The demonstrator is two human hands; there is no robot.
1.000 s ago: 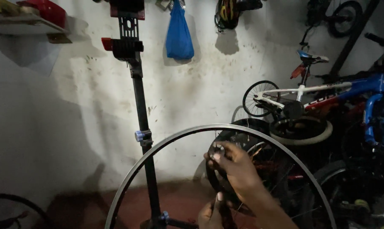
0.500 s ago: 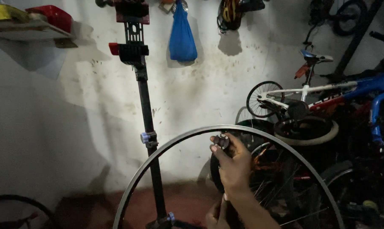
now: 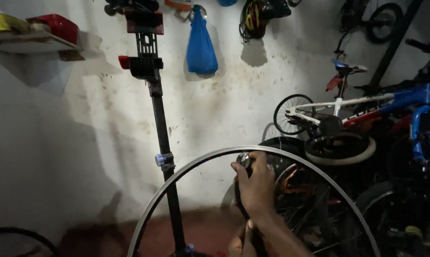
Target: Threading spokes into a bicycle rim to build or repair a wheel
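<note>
Silver aluminium arcs across the lower middle of the view: a bare bicycle wheel rim, standing upright with its top curve lit against the stained white wall. The right hand reaches up from below, inside the hoop, and its fingers close around a small metallic tool or fitting pressed right at the inner edge of the rim near the top; exactly what the piece is cannot be made out in the dim light. The left hand sits low at the bottom edge of the picture, just under the right forearm, and seems to curl around something dark there, though whether it truly grips anything cannot be told. The two hands are apart, one above the other.

Behind the rim on the left rises a black repair stand post with a red-and-black clamp head at its top. A blue bag hangs on the wall beside it, a helmet hangs further right, and a shelf carrying a red box juts out at the upper left. To the right, bicycles crowd together: a white-framed bike with a blue saddle, a blue frame near it, and a loose white-walled tyre resting among dark wheels. Reddish floor shows through the hoop below.
</note>
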